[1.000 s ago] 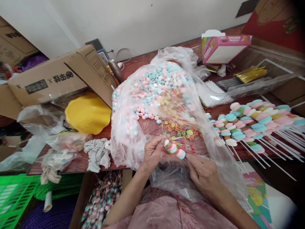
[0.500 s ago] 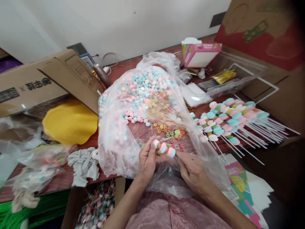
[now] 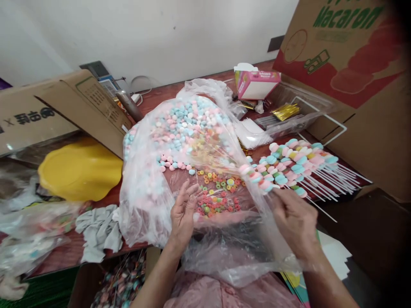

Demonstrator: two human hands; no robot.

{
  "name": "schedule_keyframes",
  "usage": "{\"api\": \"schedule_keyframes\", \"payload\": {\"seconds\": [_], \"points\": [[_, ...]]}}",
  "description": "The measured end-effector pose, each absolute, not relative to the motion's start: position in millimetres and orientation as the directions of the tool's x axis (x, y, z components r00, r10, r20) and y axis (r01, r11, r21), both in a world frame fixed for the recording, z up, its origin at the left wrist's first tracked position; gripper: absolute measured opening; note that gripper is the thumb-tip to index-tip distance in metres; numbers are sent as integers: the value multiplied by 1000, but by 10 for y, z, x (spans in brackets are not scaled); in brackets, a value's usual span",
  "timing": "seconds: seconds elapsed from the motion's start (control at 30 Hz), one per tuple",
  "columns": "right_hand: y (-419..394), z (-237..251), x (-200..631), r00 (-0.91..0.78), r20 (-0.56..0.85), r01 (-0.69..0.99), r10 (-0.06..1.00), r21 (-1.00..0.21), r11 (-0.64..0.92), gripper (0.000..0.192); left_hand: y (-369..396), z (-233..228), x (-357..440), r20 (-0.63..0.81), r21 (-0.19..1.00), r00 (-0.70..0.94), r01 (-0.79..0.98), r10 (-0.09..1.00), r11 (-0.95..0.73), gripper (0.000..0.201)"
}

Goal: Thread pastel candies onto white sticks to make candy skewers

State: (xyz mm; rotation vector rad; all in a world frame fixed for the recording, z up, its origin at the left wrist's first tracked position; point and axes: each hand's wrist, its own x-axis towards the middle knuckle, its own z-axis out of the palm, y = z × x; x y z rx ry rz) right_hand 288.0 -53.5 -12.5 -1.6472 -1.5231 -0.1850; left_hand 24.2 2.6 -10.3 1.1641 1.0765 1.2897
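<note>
My left hand (image 3: pixel 183 211) is raised over the front of a clear plastic bag (image 3: pixel 141 205), fingers apart and nothing in them. My right hand (image 3: pixel 297 218) is closed on the stick end of a marshmallow skewer (image 3: pixel 258 179), whose pink, blue and white pieces lie close to the left side of a pile of similar skewers (image 3: pixel 293 160). Its stick is hidden by my fingers. Inside the bag are many loose pastel marshmallows (image 3: pixel 186 117). Small coloured candy rings (image 3: pixel 221 199) lie on the plastic between my hands.
An open cardboard box (image 3: pixel 96 102) and a yellow scalloped item (image 3: pixel 80 171) stand left, near a grey cloth (image 3: pixel 99 231). At right are a clear bin with gold ties (image 3: pixel 285 112), a pink carton (image 3: pixel 258 83) and a large Macaron box (image 3: pixel 340 55). A box of wrapped candies (image 3: pixel 120 280) sits below the table.
My right hand has carried the skewer from the middle to the right, beside the pile. My left hand has let go of its candy end and opened. The view has turned slightly right.
</note>
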Motion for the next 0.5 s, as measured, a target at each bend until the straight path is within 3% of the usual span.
{"api": "schedule_keyframes", "payload": {"seconds": [0.07,0.13,0.27,0.37,0.5], "points": [[-448,-199,3053,263,651,915,712,-402,30,21,27,-87,202,39,998,8,-46,999,-39,44],[-379,-268,3111,175,607,952,775,-304,23,21,-4,-106,208,60,997,57,49,997,-63,36],[-409,-247,3064,57,551,984,832,-174,48,18,-30,-164,235,283,920,220,213,934,-329,24],[-473,-31,3172,-39,533,997,845,-30,65,17,45,-151,159,429,837,219,268,876,-477,24],[-125,491,3580,-158,624,984,765,33,177,23,155,-90,23,479,805,185,298,858,-513,20]]}}
